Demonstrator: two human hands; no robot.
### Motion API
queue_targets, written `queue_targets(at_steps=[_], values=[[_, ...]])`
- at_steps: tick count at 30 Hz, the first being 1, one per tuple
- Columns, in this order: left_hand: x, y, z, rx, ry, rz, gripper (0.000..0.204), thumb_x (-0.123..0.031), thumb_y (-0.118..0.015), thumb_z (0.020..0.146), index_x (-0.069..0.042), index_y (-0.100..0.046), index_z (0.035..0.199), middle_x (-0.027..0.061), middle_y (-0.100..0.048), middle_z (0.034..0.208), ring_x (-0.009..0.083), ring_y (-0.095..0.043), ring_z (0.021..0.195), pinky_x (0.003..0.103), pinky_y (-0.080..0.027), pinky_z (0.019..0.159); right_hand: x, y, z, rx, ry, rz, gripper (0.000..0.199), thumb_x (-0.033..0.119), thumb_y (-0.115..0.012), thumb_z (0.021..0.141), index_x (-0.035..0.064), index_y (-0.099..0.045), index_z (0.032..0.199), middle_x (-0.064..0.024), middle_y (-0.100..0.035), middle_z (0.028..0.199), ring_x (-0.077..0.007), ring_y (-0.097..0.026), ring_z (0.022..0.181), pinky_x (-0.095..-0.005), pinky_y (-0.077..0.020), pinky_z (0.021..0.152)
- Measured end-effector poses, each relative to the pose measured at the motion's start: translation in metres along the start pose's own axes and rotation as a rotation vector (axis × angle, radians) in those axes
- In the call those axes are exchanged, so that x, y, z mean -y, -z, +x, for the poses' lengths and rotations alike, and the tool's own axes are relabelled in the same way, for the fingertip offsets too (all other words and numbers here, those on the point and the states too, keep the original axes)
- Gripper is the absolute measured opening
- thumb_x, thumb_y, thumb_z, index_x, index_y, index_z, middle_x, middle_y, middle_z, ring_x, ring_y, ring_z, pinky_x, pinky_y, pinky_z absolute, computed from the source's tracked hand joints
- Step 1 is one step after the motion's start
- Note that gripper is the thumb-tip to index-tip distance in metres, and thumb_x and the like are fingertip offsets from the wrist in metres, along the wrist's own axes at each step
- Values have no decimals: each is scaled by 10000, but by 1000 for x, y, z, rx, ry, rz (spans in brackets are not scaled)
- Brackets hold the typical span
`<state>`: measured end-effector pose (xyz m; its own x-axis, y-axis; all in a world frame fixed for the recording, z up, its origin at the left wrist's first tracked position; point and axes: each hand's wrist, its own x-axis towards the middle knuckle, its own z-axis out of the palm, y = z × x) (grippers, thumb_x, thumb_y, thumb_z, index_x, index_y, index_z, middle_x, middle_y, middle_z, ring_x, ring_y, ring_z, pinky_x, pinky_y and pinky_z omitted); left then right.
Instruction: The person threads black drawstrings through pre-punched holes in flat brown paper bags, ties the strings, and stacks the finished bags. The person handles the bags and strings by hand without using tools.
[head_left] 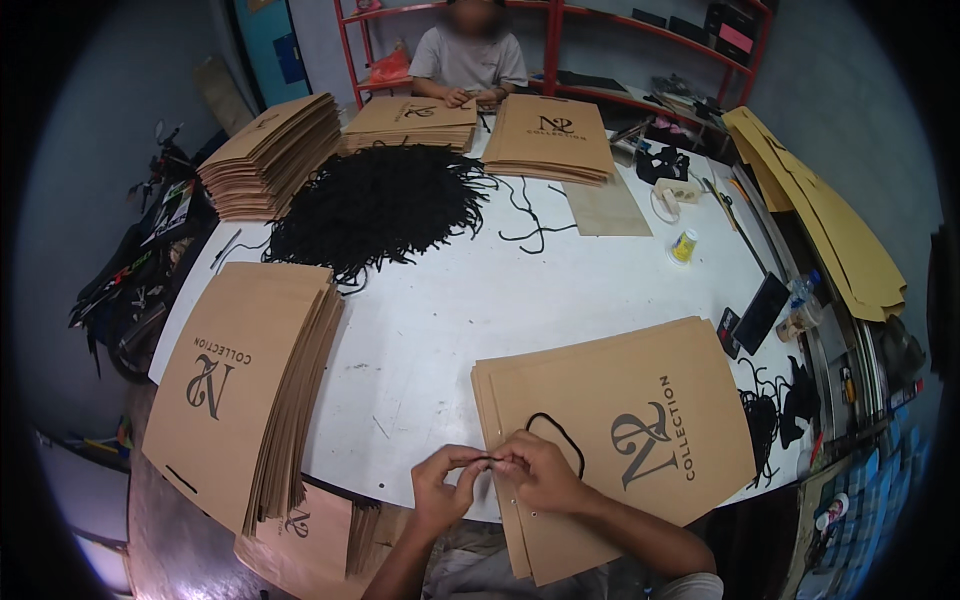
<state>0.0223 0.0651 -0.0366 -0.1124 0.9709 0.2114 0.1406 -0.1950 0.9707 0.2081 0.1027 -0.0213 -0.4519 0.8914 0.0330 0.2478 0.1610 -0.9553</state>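
Note:
My left hand [447,487] and my right hand [541,474] meet at the near edge of the table, fingertips pinched together on a thin black cord [571,440]. From my right hand the cord curves in a loop over the top brown paper bag [640,400]. That bag lies on a small stack of flat bags with dark lettering, at the near right. Small eyelets show along the bag's left edge, by my right hand. The cord's end between my fingers is mostly hidden.
A large heap of black cords [375,205] covers the far left of the white table [400,350]. Brown bag stacks stand at the near left [230,370], far left [270,150] and far middle [550,140]. A phone [762,312] and yellow cup [683,246] are right. A person [468,55] sits opposite.

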Motion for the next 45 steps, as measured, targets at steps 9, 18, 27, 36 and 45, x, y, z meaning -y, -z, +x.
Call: queue_targets(at_steps=[9, 18, 27, 36, 45], values=[[23, -25, 4, -27, -143, -50, 122, 56, -732, 892, 6, -775, 994, 133, -723, 987, 177, -716, 909, 288, -572, 778, -10, 8, 5, 6, -241, 285, 153, 94, -575, 1046, -11, -686, 1041, -22, -668, 927, -100, -607, 851, -279, -501, 785], [1, -8, -2, 37, 224, -472, 109, -4, -640, 997, 85, -655, 1058, 185, -718, 1061, 171, -703, 911, 306, -579, 836, 6, 4, 4, 19, 29, -82, 138, -26, -648, 922, 5, -704, 1045, -72, -643, 920, -165, -653, 778, -304, -539, 728], [-17, 16, -5, -22, 90, -306, 63, 0, -630, 986, 60, -642, 998, 202, -693, 1036, 203, -691, 877, 341, -573, 796, 18, 13, -4, -122, 86, -408, 267, 173, -764, 846, -24, -705, 1016, -151, -637, 916, -344, -676, 927, -432, -556, 804], [-34, -11, -28, 256, 293, 288, 228, -176, -834, 879, 3, -695, 907, 55, -675, 641, 70, -598, 547, 254, -468, 501, 0, 64, -94, -245, -212, -711, 185, 115, -658, 969, -19, -574, 1063, -241, -661, 1005, -409, -655, 828, -498, -502, 693], [-30, -38, -44, 260, 354, 182, 177, -129, -758, 945, 8, -646, 934, 62, -710, 756, 53, -632, 617, 232, -477, 531, 6, 49, -110, -379, -399, 665, 227, 40, -613, 1017, -48, -556, 1218, -206, -740, 1027, -206, -713, 771, -311, -594, 721]])
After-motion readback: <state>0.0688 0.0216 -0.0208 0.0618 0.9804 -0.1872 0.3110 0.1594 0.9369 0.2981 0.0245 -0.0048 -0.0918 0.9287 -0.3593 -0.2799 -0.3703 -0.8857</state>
